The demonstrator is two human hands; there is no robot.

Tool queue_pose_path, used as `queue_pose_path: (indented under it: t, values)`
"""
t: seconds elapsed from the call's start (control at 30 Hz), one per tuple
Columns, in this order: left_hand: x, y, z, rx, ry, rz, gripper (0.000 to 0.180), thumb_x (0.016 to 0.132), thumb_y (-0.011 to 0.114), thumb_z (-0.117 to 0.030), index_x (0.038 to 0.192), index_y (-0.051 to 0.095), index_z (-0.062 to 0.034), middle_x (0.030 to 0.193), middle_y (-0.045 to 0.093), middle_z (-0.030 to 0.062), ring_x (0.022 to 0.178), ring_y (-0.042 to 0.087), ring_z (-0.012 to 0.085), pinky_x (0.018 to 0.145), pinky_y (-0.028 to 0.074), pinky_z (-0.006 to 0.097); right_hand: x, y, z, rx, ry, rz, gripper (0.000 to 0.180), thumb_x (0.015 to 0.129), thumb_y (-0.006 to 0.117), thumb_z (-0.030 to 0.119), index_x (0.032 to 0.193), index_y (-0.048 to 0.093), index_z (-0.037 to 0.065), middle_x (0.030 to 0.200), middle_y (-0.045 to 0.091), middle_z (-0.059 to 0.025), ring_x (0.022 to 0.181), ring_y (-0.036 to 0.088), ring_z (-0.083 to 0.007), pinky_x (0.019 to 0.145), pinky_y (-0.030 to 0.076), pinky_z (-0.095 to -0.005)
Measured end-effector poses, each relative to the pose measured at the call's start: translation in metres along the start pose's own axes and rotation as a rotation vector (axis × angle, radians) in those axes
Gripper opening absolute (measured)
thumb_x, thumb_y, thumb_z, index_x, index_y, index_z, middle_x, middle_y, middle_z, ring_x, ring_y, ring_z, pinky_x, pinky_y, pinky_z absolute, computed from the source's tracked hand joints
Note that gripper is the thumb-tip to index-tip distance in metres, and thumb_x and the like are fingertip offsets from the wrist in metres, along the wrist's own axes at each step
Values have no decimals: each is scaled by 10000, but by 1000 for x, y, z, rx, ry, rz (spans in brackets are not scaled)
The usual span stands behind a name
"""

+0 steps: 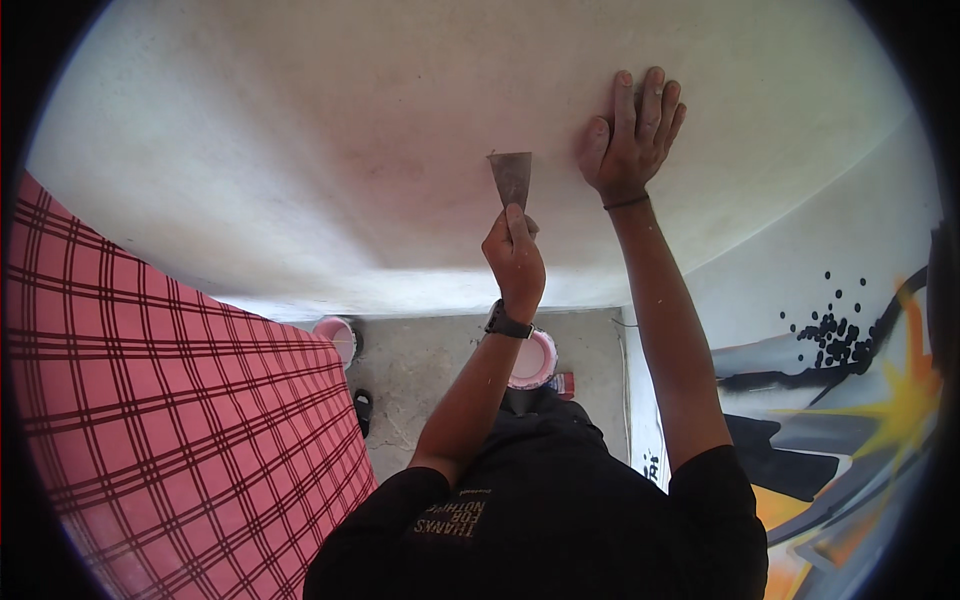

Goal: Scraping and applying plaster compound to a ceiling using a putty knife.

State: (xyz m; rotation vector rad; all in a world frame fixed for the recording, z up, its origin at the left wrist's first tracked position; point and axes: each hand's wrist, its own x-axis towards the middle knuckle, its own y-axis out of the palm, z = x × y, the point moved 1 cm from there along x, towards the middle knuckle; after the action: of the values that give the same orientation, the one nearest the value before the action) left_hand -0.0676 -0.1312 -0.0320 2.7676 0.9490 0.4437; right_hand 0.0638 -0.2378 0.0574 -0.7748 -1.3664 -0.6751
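My left hand (515, 255) is closed round the handle of a putty knife (512, 180), its thumb lying along the tool. The broad, dull metal blade points up, in front of the pale plastered wall (400, 120); I cannot tell whether its edge touches the surface. Farther up and to the right, my right hand (632, 145) lies flat on the same wall with fingers outstretched and thumb apart. Whitish dust covers its fingers.
Below my left forearm stands a round pink-and-white bucket (535, 358) beside a small red item (566, 385). Another pink bucket (337, 338) and a black sandal (362, 410) are on the concrete floor (410, 365). Pink checked fabric (180, 400) flanks the left; a painted mural wall (840, 330) the right.
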Motion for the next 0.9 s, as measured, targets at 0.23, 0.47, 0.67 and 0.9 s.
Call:
queue_pose_path:
  t: [0.23,0.47,0.67,0.9]
  values:
    - [8,-10,-7,13,-54,28,437,1059,455,-221,686,483,3,582,430,9,565,366,96,529,298,300,2,2,9,10,-7,0,510,1015,354,367,1419,561,135,1564,393,-143,1487,278,-360,1220,130,-514]
    - [20,-17,-13,62,3,30,418,1055,455,-203,709,516,25,586,477,45,570,409,108,534,333,321,6,3,18,-25,-53,24,544,1031,333,388,1442,515,81,1562,370,-195,1476,283,-397,1206,148,-540]
    - [26,-18,-31,97,38,45,411,1050,459,-197,710,513,26,589,470,41,574,400,109,538,338,318,10,7,25,-2,-34,-5,520,1016,349,375,1428,548,130,1567,383,-152,1488,271,-362,1219,141,-517]
    - [13,-33,-13,94,30,-13,453,1067,454,-278,673,467,-55,599,403,-42,536,332,50,489,249,263,11,12,40,7,-31,13,502,1023,337,345,1419,558,130,1568,382,-150,1489,268,-360,1223,134,-513]
